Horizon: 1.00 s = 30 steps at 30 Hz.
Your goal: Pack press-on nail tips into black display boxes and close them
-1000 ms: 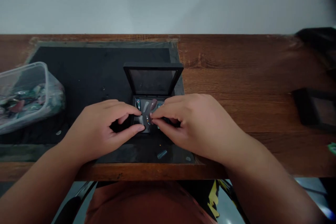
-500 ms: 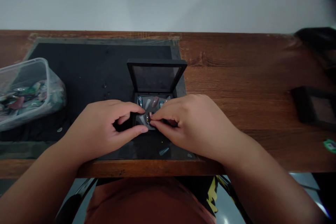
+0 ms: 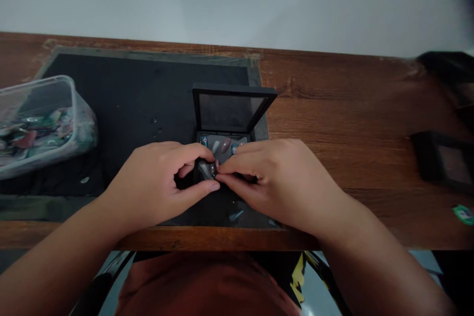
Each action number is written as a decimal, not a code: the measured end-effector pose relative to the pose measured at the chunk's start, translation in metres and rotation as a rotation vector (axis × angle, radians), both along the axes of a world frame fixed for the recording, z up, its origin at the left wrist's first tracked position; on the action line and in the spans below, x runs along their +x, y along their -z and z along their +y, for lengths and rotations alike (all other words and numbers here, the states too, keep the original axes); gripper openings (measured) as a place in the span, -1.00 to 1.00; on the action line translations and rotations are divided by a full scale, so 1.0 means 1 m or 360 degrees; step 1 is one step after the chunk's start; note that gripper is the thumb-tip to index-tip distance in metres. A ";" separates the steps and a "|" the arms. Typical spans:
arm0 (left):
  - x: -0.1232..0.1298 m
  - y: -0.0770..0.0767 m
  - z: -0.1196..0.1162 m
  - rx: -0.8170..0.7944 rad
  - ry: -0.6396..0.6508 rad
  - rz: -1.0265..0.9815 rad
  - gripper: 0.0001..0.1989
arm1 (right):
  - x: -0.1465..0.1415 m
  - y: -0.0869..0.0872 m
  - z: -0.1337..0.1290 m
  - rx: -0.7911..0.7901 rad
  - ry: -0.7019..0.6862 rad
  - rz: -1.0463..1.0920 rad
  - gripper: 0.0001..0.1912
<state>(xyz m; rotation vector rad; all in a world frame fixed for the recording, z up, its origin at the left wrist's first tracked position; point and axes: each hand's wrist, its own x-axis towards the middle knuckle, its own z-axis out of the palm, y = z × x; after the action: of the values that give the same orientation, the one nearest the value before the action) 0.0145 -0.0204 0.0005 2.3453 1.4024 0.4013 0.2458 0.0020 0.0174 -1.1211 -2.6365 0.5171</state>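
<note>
A small black display case (image 3: 234, 90) stands with its framed clear lid raised. Several press-on nails sit on its grey insert, among them a mauve nail (image 3: 225, 145) and a blue patterned nail (image 3: 204, 141). In the fingertips of my right hand (image 3: 279, 173) is pinched a dark press-on nail with gold dots (image 3: 213, 170), low over the front part of the insert. My left hand (image 3: 159, 177) is at the case's left front, thumb and forefinger apart on either side of that nail; whether they touch the case I cannot tell. My right hand hides the insert's right side.
At the left, a clear plastic tub (image 3: 74, 103) holds many packets. The black mat (image 3: 122, 84) lies under the case, with a loose blue-grey nail (image 3: 236, 216) near the front edge. Another black case (image 3: 444, 158) and a small green item (image 3: 462, 214) are far right.
The view has shifted slightly, so the case and hands appear a little further right. My fingertips have drawn closer together around the dark nail.
</note>
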 end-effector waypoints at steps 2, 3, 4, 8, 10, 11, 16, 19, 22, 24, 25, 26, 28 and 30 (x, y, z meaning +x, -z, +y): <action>0.001 0.000 0.000 -0.0010 -0.0003 -0.0001 -0.72 | 0.001 0.000 0.000 0.0014 -0.0001 0.0025 -0.87; 0.001 0.000 0.000 -0.0021 -0.0008 -0.0007 -0.72 | 0.002 0.000 -0.001 0.0025 -0.0013 0.0031 -0.89; 0.001 0.000 0.000 -0.0038 -0.0016 -0.0014 -0.73 | 0.002 0.000 -0.001 0.0041 -0.0027 0.0035 -0.89; -0.001 0.001 -0.001 -0.0096 -0.0044 -0.0030 -0.74 | 0.003 0.000 0.000 0.0090 -0.0068 0.0060 -0.86; -0.001 0.001 -0.001 -0.0094 -0.0038 -0.0038 -0.75 | 0.003 0.000 0.001 0.0072 -0.0055 0.0054 -0.85; -0.001 0.001 -0.001 -0.0091 -0.0032 -0.0042 -0.75 | 0.003 0.000 0.001 0.0056 -0.0047 0.0042 -0.84; -0.001 0.000 0.001 -0.0123 -0.0017 -0.0077 -0.77 | 0.003 -0.003 0.000 -0.0027 -0.0032 0.0024 -0.83; -0.002 0.000 0.000 -0.0138 -0.0011 -0.0102 -0.80 | 0.005 -0.006 -0.001 -0.0013 0.0014 0.0108 -0.90; -0.002 0.001 0.000 -0.0126 -0.0026 -0.0107 -0.81 | 0.009 -0.008 0.000 0.0026 0.0081 0.0230 -0.91; -0.001 0.001 0.000 -0.0118 -0.0031 -0.0119 -0.81 | 0.011 -0.009 0.002 0.0038 0.0111 0.0271 -0.88; 0.000 0.001 0.001 -0.0114 -0.0034 -0.0128 -0.81 | 0.012 -0.009 0.002 0.0042 0.0118 0.0284 -0.88; 0.000 0.002 0.001 -0.0111 -0.0038 -0.0141 -0.82 | 0.013 -0.009 0.003 0.0044 0.0120 0.0294 -0.88; 0.000 0.001 0.001 -0.0116 -0.0046 -0.0164 -0.84 | 0.013 -0.008 0.003 0.0029 0.0095 0.0313 -0.89; -0.001 0.001 0.001 -0.0126 -0.0042 -0.0185 -0.85 | 0.011 -0.007 0.004 -0.0008 0.0029 0.0333 -0.89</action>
<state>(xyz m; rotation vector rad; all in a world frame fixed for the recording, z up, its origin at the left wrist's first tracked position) 0.0132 -0.0197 -0.0002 2.2058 1.3710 0.4730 0.2571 0.0057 0.0247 -1.0308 -2.4450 0.6030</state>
